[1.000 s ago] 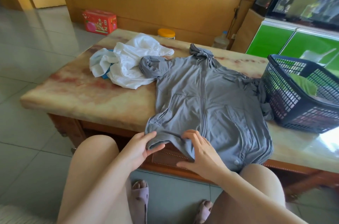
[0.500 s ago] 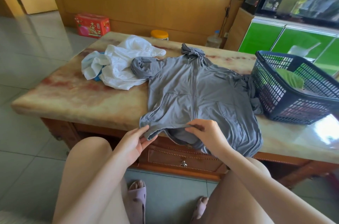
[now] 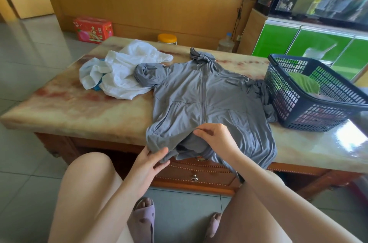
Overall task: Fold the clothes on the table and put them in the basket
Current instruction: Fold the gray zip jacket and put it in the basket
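At table (image 3: 79,111) edge | left hand (image 3: 148,160) pinches grey jacket (image 3: 209,103) hem | right hand (image 3: 217,139) pinches it, now raised

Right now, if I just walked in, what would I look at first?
The grey jacket spread on the table, its hem pinched by the left hand and right hand at the near edge. Then the dark blue basket on the right, and crumpled white clothes far left.

The person's forearms (image 3: 127,191) and thighs (image 3: 83,193) are bare. At six o'clock, the feet wear mauve open-toed slippers (image 3: 214,224). The left slipper (image 3: 142,222) has small round holes.
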Motion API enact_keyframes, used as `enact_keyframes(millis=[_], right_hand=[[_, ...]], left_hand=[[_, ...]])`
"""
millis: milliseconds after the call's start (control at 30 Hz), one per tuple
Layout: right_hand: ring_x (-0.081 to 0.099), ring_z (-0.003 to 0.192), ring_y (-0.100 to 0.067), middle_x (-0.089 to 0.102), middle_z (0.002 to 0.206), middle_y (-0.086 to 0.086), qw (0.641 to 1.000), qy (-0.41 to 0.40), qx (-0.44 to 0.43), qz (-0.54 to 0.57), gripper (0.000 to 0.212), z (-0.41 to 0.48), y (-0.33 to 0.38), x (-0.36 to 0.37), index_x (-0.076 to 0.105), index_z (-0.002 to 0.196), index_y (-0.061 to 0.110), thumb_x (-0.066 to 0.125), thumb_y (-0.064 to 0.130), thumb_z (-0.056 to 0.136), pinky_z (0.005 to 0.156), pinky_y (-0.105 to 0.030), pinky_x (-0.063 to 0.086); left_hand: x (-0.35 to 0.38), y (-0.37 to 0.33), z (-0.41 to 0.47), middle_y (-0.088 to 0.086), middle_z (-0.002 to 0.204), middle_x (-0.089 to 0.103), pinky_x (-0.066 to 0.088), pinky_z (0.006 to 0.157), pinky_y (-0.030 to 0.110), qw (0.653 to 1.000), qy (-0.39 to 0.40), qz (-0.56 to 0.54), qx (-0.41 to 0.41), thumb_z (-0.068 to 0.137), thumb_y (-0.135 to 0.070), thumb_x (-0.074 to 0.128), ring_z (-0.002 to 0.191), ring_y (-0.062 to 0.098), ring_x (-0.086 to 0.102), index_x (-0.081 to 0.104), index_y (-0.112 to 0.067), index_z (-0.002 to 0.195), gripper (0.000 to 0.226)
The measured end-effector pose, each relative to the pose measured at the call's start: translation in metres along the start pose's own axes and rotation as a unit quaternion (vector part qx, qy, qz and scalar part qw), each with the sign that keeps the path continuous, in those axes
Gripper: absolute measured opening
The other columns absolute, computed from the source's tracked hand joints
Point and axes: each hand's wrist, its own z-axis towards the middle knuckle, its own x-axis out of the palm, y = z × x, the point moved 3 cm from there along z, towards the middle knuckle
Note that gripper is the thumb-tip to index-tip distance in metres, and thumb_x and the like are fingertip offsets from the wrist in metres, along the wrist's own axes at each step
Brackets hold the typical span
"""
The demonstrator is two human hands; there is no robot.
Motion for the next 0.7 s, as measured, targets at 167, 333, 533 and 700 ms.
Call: enact_keyframes(millis=[167,333,533,700], right_hand=[[0.066,0.084,-0.003,0.073,0.087,0.008,1.000,0.025,-0.002,-0.017,0.012,-0.007,-0.008,0.010,0.075,0.094,0.024,0.065,0.028,0.089,0.079,-0.032,0.055],[0.065,0.082,0.001,0.074,0.087,0.005,0.999,0.001,0.003,0.033,0.013,-0.004,-0.003,0.004,0.075,0.095,0.017,0.064,0.021,0.090,0.077,-0.018,0.052],[0.066,0.084,-0.001,0.074,0.088,0.005,0.999,0.010,0.001,0.035,0.013,0.001,0.000,0.002,0.075,0.096,0.019,0.064,0.023,0.090,0.079,-0.022,0.054],[0.067,0.083,-0.002,0.074,0.088,0.007,0.999,0.045,0.013,0.012,0.013,-0.003,-0.013,0.009,0.075,0.095,0.022,0.064,0.029,0.089,0.080,-0.029,0.056]], left_hand=[[-0.010,0.026,-0.002,0.007,0.119,0.067,0.052,0.093,0.034,0.999,-0.035,0.012,-0.004,0.061,-0.010,0.085,0.112,0.020,0.062,0.052,-0.010,0.126,0.073],[-0.006,0.045,-0.004,0.000,0.101,0.072,0.052,0.080,0.018,0.988,-0.049,0.143,0.018,0.063,-0.007,0.078,0.102,0.017,0.066,0.061,-0.016,0.111,0.052],[-0.007,0.042,0.005,0.004,0.095,0.072,0.046,0.100,0.046,0.975,-0.131,0.169,0.056,0.060,-0.052,0.071,0.102,0.021,0.065,0.073,-0.028,0.090,0.038],[-0.006,0.037,-0.001,0.008,0.099,0.072,0.051,0.094,0.034,0.986,-0.128,0.074,0.073,0.072,-0.038,0.069,0.100,0.020,0.067,0.068,-0.015,0.097,0.033]])
